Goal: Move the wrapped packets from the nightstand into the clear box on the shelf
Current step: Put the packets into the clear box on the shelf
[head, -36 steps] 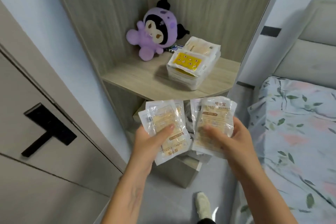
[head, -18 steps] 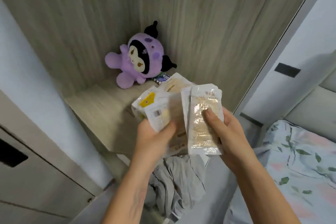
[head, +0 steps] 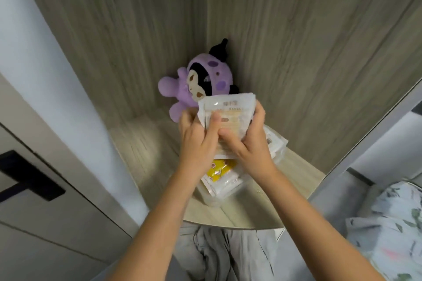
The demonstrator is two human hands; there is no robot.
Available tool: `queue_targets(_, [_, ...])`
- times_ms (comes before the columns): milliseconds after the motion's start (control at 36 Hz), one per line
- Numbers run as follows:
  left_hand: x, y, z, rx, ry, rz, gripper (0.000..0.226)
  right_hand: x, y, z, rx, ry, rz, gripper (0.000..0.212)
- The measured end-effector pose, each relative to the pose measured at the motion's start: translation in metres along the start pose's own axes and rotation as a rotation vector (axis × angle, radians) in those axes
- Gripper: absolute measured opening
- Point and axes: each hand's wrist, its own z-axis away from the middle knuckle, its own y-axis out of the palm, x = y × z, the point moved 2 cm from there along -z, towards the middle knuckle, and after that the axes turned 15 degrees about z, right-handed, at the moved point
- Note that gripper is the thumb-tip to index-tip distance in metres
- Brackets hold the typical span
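Both hands squaring packets [head: 228,118] into one stack above clear box [head: 230,191] on shelf [head: 146,143]. Left hand [head: 198,141] gripping near edge, thumb pressing front; right hand [head: 251,143] clamping far edge. Likely aligning for clean drop-in. Plush toy [head: 196,89] sitting behind.

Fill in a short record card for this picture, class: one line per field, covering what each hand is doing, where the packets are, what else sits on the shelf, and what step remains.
left hand: grips the wrapped packets from the left
right hand: grips the same stack from the right
packets held: one gathered stack, upright, above the clear box
clear box: on the wooden shelf, already holding packets, one with a yellow label
also on shelf: purple plush toy in the back corner
step remaining: lower the stack into the box
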Motion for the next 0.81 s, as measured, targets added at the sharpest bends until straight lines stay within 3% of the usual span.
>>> queue_targets(111, [0.021, -0.007, 0.003, 0.039, -0.171, 0.127, 0.036, -0.012, 0.007, -0.002, 0.128, -0.022, 0.068, 0.056])
queue_targets(167, [0.028, -0.008, 0.003, 0.005, -0.263, 0.205, 0.043, -0.013, 0.01, -0.005, 0.195, -0.024, 0.095, 0.063])
queue_targets(222, [0.035, -0.008, 0.0, -0.034, -0.282, 0.193, 0.046, -0.017, 0.011, -0.007, 0.222, -0.022, 0.092, 0.069])
queue_targets(306, [0.034, -0.006, -0.003, 0.016, -0.252, 0.143, 0.045, -0.026, 0.011, -0.009, 0.183, 0.011, 0.057, 0.061])
queue_targets(389, [0.022, -0.001, -0.001, 0.139, -0.167, -0.042, 0.042, -0.03, 0.011, -0.011, 0.1, 0.082, -0.133, 0.06])
queue_targets(444, [0.018, -0.003, 0.003, 0.17, -0.03, -0.236, 0.056, -0.028, 0.004, -0.016, 0.033, 0.12, -0.174, 0.059])
queue_targets(528, [0.027, -0.007, 0.012, 0.264, 0.084, -0.742, 0.078, -0.028, -0.02, -0.033, -0.014, 0.198, -0.112, 0.054])
queue_targets(611, [0.036, -0.011, 0.021, 0.471, -0.047, -1.061, 0.08, -0.031, -0.051, -0.052, 0.179, 0.265, -0.058, 0.047])
queue_targets(667, [0.04, -0.017, 0.023, 0.483, -0.085, -1.02, 0.079, -0.038, -0.065, -0.058, 0.401, 0.293, 0.062, 0.054])
queue_targets(750, [0.038, -0.023, 0.019, 0.486, -0.082, -1.007, 0.077, -0.049, -0.067, -0.056, 0.651, 0.352, 0.382, 0.086])
queue_targets(806, [0.036, -0.025, 0.018, 0.5, -0.1, -0.972, 0.071, -0.055, -0.063, -0.055, 0.733, 0.386, 0.493, 0.083])
